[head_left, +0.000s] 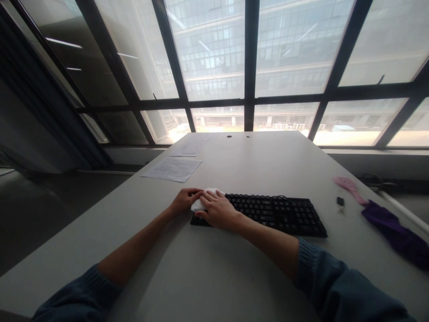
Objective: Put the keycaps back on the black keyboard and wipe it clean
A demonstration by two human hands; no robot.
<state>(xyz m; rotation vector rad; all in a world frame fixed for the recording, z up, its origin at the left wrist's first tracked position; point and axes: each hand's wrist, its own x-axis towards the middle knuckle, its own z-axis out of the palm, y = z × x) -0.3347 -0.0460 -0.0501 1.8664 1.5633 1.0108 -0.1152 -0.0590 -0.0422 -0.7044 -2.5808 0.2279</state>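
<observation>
A black keyboard lies on the white table, its left end partly covered by my hands and a white cloth or tissue. My right hand presses the cloth onto the keys at that end, its fingers laid over it and slightly bent. At the keyboard's far left corner, my left hand is curled, with its fingertips against the edge of the cloth. What lies under those left fingers is mostly hidden.
Sheets of paper with writing lie at the table's left side. On the right are a pink hairbrush, a small dark object and a purple cloth. Two small dark round spots mark the table's far end, before large windows.
</observation>
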